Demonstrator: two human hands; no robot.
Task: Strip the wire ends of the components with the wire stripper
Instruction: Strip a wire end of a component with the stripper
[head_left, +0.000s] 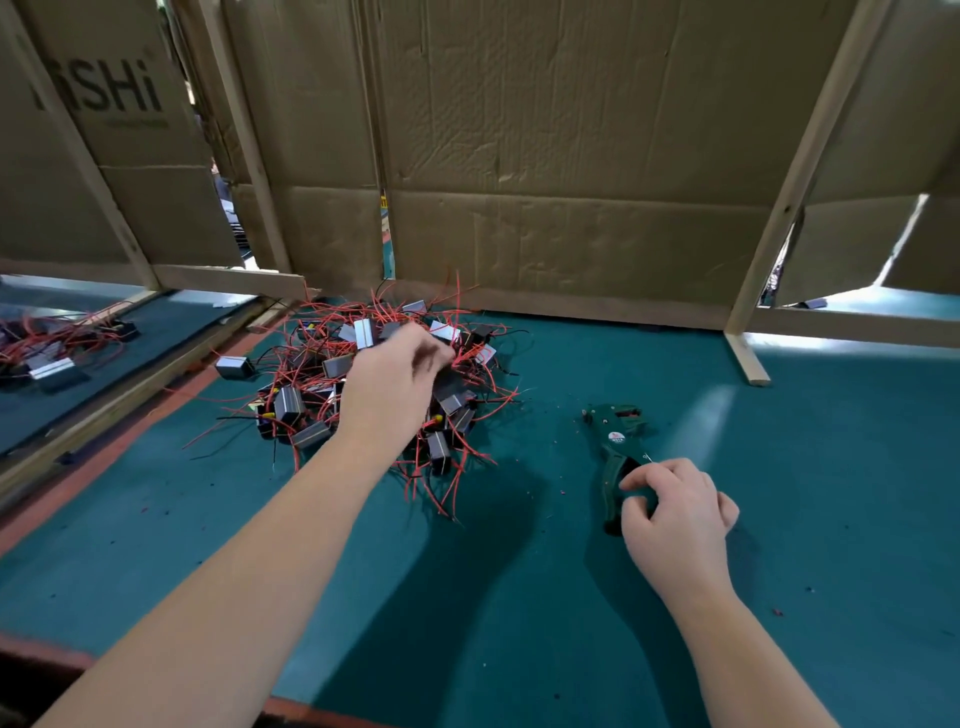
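The right grip (675, 514) is closed round the handles of the green wire stripper (615, 426), which lies flat on the teal counter (841, 499) to the right of the pile of components (322, 384), clear of it, with its jaw end pointed away from the person. The left grip (395, 384) is laid on top of the pile, its fingers bent down among the red wires (467, 364). The fingertips are blurred, so whether anything is held cannot be told.

The pile is made up of small grey and black box-shaped components tangled in red and black leads; the tangle is too dense for them to be counted. Small red scraps (563, 491) are scattered between the pile and the stripper. Behind the pile a cardboard screen (571, 156) is propped on wooden posts (795, 171). Left of the pile, beyond a wooden rail (130, 389), a 2nd heap (47, 348) of similar parts is seen.

In all, 1 stripper, 2 heaps and 2 grips are visible.
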